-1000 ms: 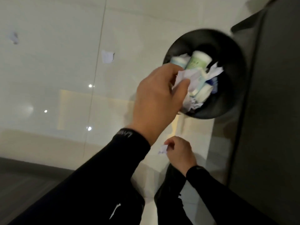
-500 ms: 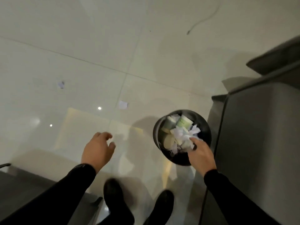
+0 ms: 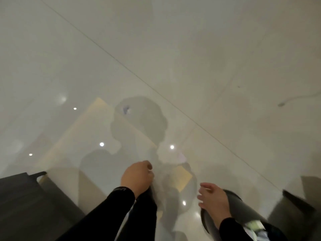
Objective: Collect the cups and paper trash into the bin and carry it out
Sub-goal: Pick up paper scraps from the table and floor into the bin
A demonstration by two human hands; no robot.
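2 hands reach out from black sleeves over a glossy pale tiled floor (image 3: 208, 58), and the whole view is blurred. Low at the right edge sits the black bin (image 3: 236, 204), tipped so that its round rim faces the camera; a smear of white and green paper trash (image 3: 255, 226) shows inside it, too blurred to pick out single cups.

The right hand (image 3: 214, 200) lies against the bin's near rim, its palm on the dark wall and its fingers (image 3: 205, 186) straight and spread wide, pointing away from the bin. I cannot tell whether the thumb hooks over the rim.

The left hand (image 3: 137, 176) hangs well to the left of the bin and apart from it, seen from the back, its fingers curled under. A tiny pale fleck sits at its fingertips, but I cannot tell whether it holds anything.

Far beyond the bin, up and to the left, 1 small scrap of paper (image 3: 126, 109) lies on the floor inside a grey shadow. Dark furniture (image 3: 19, 197) stands far left of the bin, and another dark block (image 3: 295, 207) stands just to its right. A thin cable (image 3: 284, 102) lies on the tiles far above the bin.
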